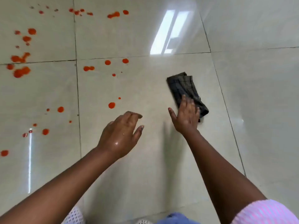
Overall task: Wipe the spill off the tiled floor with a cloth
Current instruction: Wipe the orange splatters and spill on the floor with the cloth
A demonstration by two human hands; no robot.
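The tiled floor (161,159) filled nearly everything I could see: glossy pale tiles with dark grout lines, at least six of them partly in sight, and one bright window reflection (169,32) lying on the far tile right of middle. A thin streak of glare ran down the near left tile.

The spill (21,71) was scattered over the left half, from the far edge down to the near left. It was not one puddle but many orange-red drops and blotches, more than thirty by my count, the biggest merged patches sitting at the far left near a grout crossing. The drop (111,105) nearest the hands lay just beyond the left hand.

Two bare forearms reached in from the near edge. The left hand (120,135) hovered above the floor, fingers loosely curled, its grip released and holding nothing. The right hand (186,115) was spread flat, its straight fingers pressing on the near end of the cloth, not clenched around it.

There was one cloth (184,86), dark and checked, folded into a strip, lying on the floor right of middle, well apart from the drops.

A pink striped sleeve (265,212) showed at the near right corner.
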